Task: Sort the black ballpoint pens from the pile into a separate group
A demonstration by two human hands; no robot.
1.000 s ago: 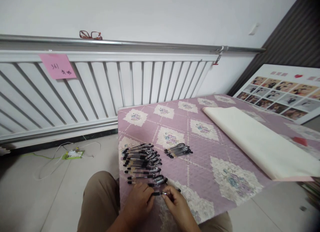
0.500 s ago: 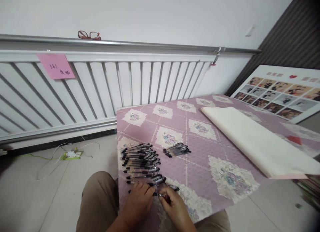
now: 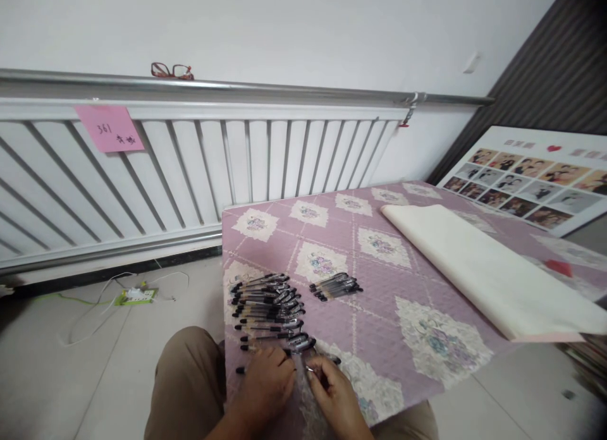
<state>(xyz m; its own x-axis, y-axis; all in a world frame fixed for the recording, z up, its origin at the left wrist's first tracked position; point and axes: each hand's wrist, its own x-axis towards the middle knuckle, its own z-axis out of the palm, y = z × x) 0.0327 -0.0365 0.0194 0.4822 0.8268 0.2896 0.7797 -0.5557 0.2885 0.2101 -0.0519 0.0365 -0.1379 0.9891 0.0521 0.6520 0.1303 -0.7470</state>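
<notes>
At the near edge of the worktop [image 3: 374,323], a pen [image 3: 240,370] lies crosswise, its long axis running left to right, under the left hand [image 3: 269,373], which is curled over it. Level with it, a narrow gap to the right, the right hand [image 3: 332,389] pinches a small shiny piece [image 3: 310,368] (perhaps a cap; the fingers hide most of it). Just beyond, a column of pens [image 3: 270,332] lies mostly crosswise too, nearer the left hand. Farther off, right of that column, sits a smaller bundle of pens [image 3: 336,286].
</notes>
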